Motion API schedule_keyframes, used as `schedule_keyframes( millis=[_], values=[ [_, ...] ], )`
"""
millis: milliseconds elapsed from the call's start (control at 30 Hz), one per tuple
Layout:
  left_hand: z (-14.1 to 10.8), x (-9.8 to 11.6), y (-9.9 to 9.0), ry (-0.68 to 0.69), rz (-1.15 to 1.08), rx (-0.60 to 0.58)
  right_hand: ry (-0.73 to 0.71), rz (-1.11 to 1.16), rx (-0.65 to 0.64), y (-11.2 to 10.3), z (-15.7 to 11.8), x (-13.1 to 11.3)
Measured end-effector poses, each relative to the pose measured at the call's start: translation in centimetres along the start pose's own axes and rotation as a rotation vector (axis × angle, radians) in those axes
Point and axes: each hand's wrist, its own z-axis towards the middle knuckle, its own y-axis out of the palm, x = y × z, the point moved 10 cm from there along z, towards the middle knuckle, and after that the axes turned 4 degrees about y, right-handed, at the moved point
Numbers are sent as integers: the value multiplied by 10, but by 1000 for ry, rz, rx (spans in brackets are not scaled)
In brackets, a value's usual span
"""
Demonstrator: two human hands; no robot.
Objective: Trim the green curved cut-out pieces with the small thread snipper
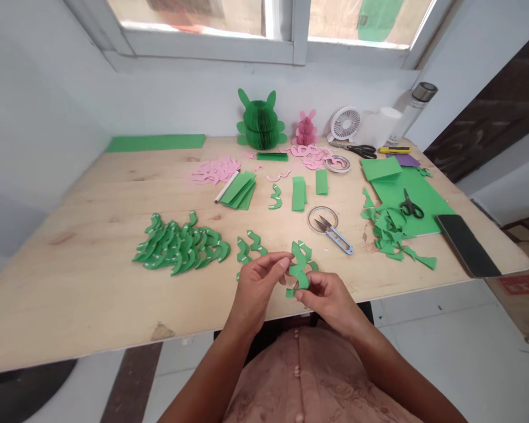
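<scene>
One wavy green paper piece [298,268] is pinched just by the table's front edge: its upper part by the left hand [261,282], its lower end by the right hand [329,295], both grips pretty narrow. The pale wooden table [101,235] is kinda stained in spots. Green cutouts [180,244] are heaped on the left; scraps [387,229] and a dark phone [467,245] are parked on the right. A green honeycomb figure [261,123], a smaller pink one [306,130] and a white fan [345,124] are lined up by the white wall [171,97], under a window [211,46]. Pale floor tiles [432,352] can be seen below.
</scene>
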Motion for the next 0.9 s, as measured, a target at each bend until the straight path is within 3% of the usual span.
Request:
schedule_keyframes(
  millis=[333, 900],
  values=[
    [-6, -26, -2, -169, -212, 65, 0, -83, -44, 6, -3, -4],
    [-7, -27, -5, -146, -186, 81, 8, -157, -43, 5, -1, -2]
  ],
)
